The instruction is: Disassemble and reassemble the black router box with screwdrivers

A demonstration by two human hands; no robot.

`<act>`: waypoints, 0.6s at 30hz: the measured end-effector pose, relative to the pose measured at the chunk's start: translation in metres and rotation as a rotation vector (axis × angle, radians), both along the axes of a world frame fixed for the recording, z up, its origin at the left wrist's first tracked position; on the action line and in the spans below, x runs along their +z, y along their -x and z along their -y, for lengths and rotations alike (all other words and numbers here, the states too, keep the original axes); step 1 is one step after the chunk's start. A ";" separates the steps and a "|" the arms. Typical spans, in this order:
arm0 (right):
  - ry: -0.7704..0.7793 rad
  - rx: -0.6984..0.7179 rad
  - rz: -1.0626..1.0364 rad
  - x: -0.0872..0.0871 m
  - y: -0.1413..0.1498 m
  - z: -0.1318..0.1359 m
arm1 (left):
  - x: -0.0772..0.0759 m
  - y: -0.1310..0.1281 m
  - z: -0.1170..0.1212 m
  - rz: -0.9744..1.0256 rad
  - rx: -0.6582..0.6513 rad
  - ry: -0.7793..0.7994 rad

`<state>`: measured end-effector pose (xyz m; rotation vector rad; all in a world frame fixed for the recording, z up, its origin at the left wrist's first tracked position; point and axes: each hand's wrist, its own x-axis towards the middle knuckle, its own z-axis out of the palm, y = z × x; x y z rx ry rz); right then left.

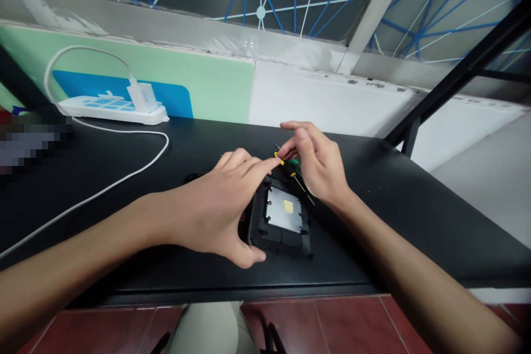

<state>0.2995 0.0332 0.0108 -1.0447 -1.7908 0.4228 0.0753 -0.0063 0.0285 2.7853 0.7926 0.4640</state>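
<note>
A black plastic device housing [279,244] lies on the table, with a silver metal plate [282,218] screwed to its upper side. On the plate sits a small pale yellow pad [287,207]. My left hand [219,199] spans the housing's left side, thumb at the near edge and fingers at the far edge. Just beyond the housing, my right hand [317,160] hovers with thumb and fingers apart, its fingertips close to my left index fingertip. Partly hidden under it are screwdrivers with yellow collars, one showing a thin metal shaft [305,191]. A green piece [295,165] shows beside them.
At the back left, a white power strip [116,109] holds a charger [142,96], and its white cable [136,168] loops across the black table [415,221]. Black metal frame bars [448,72] rise at the right. A pixelated object [31,144] is at far left.
</note>
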 end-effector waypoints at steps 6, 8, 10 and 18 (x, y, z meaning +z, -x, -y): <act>-0.045 0.105 -0.093 -0.006 -0.007 -0.004 | 0.000 0.025 -0.011 0.148 -0.013 -0.012; -0.020 0.142 -0.043 -0.007 -0.007 -0.004 | -0.001 0.035 -0.014 0.197 0.005 -0.062; -0.010 0.170 0.007 -0.008 -0.007 -0.003 | -0.001 0.045 -0.017 0.227 0.027 -0.124; -0.041 0.318 0.142 -0.009 -0.005 0.001 | -0.009 0.075 -0.027 0.295 0.078 -0.259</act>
